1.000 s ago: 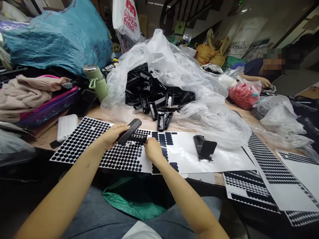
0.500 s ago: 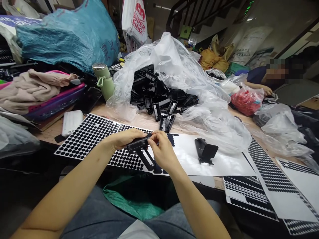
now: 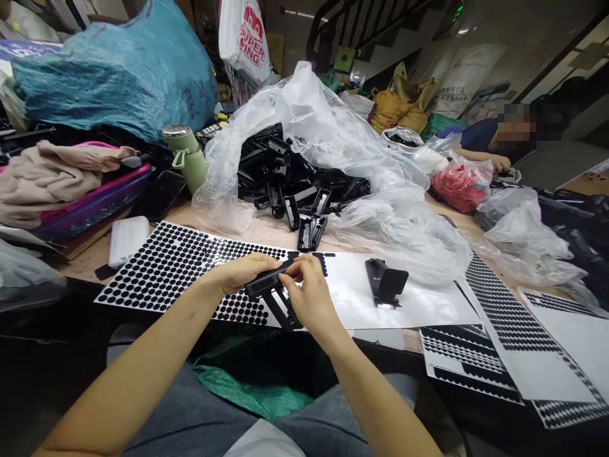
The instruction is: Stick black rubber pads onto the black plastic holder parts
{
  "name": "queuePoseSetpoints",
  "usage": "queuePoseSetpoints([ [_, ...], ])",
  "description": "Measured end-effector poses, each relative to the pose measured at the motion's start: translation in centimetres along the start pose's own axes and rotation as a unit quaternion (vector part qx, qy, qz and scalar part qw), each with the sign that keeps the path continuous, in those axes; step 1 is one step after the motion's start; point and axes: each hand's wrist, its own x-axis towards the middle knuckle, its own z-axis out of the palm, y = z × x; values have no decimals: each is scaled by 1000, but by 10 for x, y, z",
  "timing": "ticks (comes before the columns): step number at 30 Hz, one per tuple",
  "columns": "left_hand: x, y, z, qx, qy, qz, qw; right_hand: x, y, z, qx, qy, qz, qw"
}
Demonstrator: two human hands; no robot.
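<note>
My left hand (image 3: 247,271) is closed round the left end of a black folding phone stand (image 3: 266,282), thumb along its upper face. At the stand's right end my right hand (image 3: 310,285) pinches with thumb and fingers; whether a sticker lies between the tips is hidden. The stand's open frame-like arm points down toward the table edge. Beneath both hands lies a white sheet of round black stickers (image 3: 190,254). To the right, another black phone stand (image 3: 387,284) stands unfolded on a white backing sheet (image 3: 342,304).
A clear plastic bag (image 3: 309,101) spills black stand parts (image 3: 276,165) behind my hands. On the left are a green flask (image 3: 188,158), a white case (image 3: 128,241) and a basket (image 3: 104,190). More sticker sheets (image 3: 518,304) lie right; a co-worker's hand (image 3: 500,163) is beyond.
The camera view has shifted slightly, so the table appears a little further left. My hands stay on the phone stand, which is tilted slightly more.
</note>
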Motion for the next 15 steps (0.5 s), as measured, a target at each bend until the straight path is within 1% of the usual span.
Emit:
queuePoseSetpoints([
  [1, 0, -1, 0, 7, -4, -1, 1000, 7, 12, -3, -28, 29, 19, 999],
  [3, 0, -1, 1, 24, -26, -7, 999, 29, 42, -11, -111, 91, 98, 985],
  [4, -1, 0, 2, 32, -39, -10, 999, 42, 58, -15, -166, 96, 142, 971],
  [5, -1, 0, 3, 38, -51, -13, 998, 54, 74, -19, -217, 73, 196, 954],
  [8, -1, 1, 5, 51, -65, -13, 996, 84, 110, -26, -244, 45, 259, 933],
  [11, 0, 1, 6, 52, -67, -12, 996, 95, 126, -27, -242, 26, 274, 931],
  [15, 2, 0, 6, 53, -63, -29, 996, 93, 131, -28, -217, 17, 273, 937],
])
